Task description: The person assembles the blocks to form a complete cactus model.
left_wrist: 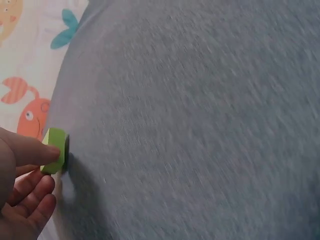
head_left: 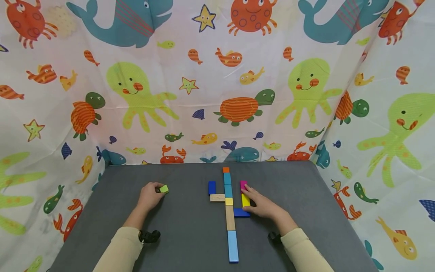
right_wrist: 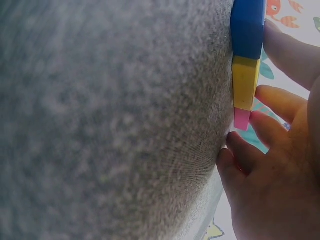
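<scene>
In the head view my left hand (head_left: 147, 197) pinches a small lime-green block (head_left: 164, 189) between thumb and fingers, over the left part of the table. The left wrist view shows the thumb across the face of this block (left_wrist: 56, 150), with the other fingers loosely bent below. My right hand (head_left: 264, 205) spreads its fingers along a column of blocks on the right. Fingertips lie at the pink block (head_left: 243, 184) and the yellow block (head_left: 246, 201). The thumb is by the blue block (head_left: 241, 212), which sits sideways under the yellow one.
A long line of blocks runs up the grey table (head_left: 190, 238), from a light blue block (head_left: 232, 246) to an orange block (head_left: 225, 170). On its left, a wooden block (head_left: 217, 198) juts out below a dark blue block (head_left: 212, 187). A sea-animal curtain (head_left: 204, 132) surrounds the table.
</scene>
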Available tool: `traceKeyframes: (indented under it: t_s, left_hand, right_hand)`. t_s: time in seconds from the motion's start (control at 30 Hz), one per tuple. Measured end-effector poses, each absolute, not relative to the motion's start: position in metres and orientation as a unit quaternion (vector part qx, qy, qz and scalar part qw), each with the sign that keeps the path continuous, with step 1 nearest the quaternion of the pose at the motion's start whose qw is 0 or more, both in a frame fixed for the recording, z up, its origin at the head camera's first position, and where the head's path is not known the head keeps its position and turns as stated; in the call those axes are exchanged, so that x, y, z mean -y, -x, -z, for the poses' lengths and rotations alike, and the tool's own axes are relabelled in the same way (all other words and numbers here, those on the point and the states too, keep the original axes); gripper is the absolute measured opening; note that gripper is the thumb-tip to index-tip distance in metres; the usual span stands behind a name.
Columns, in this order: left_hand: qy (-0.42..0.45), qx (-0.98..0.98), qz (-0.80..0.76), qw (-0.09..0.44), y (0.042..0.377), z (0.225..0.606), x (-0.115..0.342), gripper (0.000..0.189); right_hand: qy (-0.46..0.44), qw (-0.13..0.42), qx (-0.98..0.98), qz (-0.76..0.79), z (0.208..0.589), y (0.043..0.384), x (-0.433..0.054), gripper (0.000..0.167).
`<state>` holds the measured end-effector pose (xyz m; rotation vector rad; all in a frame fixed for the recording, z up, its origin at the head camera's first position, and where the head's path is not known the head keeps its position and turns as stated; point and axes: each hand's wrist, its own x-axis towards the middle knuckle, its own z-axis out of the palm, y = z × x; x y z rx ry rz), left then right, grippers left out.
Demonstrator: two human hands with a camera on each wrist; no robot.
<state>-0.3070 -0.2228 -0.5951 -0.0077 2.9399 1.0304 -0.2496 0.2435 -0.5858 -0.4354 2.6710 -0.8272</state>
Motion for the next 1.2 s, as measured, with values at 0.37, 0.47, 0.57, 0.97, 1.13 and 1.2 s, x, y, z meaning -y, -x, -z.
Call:
traceKeyframes:
  t_s: [0.37, 0.47, 0.57, 0.97, 1.13, 1.2]
  left_hand:
    - [-0.038, -0.939, -0.342, -0.002, 0.325, 0.578, 0.181, 0.032]
    - [-0.046, -0.939, -0.342, -0.005, 0.329, 0.574, 0.169, 0.032]
    - [-0.058, -0.94, -0.337, -0.006, 0.333, 0.57, 0.158, 0.032]
    - [-0.088, -0.942, -0.322, 0.02, 0.353, 0.556, 0.097, 0.034]
    - [-0.107, -0.941, -0.32, 0.025, 0.354, 0.563, 0.07, 0.035]
    - [-0.102, -0.941, -0.323, 0.022, 0.355, 0.567, 0.063, 0.035]
  right_hand:
    - [0.153, 0.157, -0.931, 0.292, 0.586, 0.25, -0.244, 0.076]
    - [0.153, 0.156, -0.931, 0.291, 0.585, 0.249, -0.244, 0.076]
    - [0.154, 0.156, -0.931, 0.291, 0.586, 0.25, -0.244, 0.076]
    - [0.148, 0.158, -0.933, 0.287, 0.586, 0.247, -0.247, 0.076]
    - [0.151, 0.162, -0.932, 0.288, 0.584, 0.249, -0.246, 0.076]
    - [0.152, 0.164, -0.931, 0.289, 0.583, 0.25, -0.244, 0.076]
